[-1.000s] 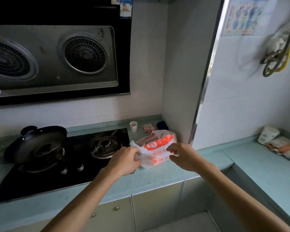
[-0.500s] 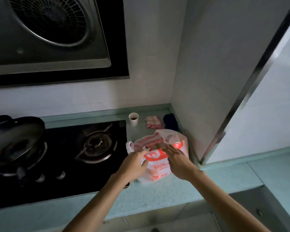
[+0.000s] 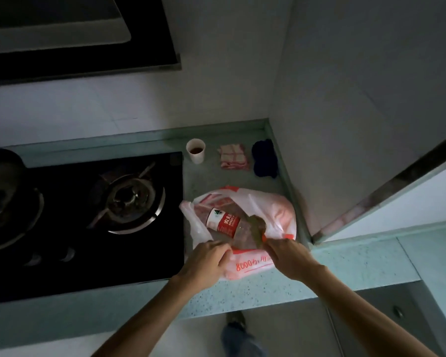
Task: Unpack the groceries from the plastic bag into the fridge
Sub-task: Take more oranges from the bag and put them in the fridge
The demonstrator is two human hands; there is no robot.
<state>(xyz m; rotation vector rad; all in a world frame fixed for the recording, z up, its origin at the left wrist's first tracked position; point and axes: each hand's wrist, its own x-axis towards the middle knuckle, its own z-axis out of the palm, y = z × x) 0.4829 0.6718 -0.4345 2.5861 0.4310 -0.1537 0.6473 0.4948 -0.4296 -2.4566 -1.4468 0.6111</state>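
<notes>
Plastic bag [image 3: 245, 228] lying on the surface [image 3: 281, 287] just right of the stove [image 3: 93, 215], mouth pulled wide. Left hand [image 3: 206, 258] pinching the near-left rim of the bag, fingers [image 3: 220, 247] clamped on the film; right hand [image 3: 287, 256] gripping the near-right rim, likewise closed on plastic. Inside the bag: a water bottle [image 3: 225, 222] with a red-and-white label, lying on its side, plus something dark and greenish right of the bottle, too dim to identify. Beyond the bag, against the back wall: a paper cup [image 3: 195, 150], a folded checked cloth [image 3: 233, 158], a dark blue bundle [image 3: 265, 158]. No fridge in view.

Risks, as a judgement: thin film likely to stretch or tear if pulled further apart; bottle free to roll out toward the stove once the rim drops; bag light enough to slide along the surface if one hand lets go while the other lifts. Poor light also making contents hard to tell apart.

Against half a second ago: bag mouth then half closed, bottle not visible; now spread open and contents exposed. View tipped further down, a shoe on the floor now showing below the bag.
</notes>
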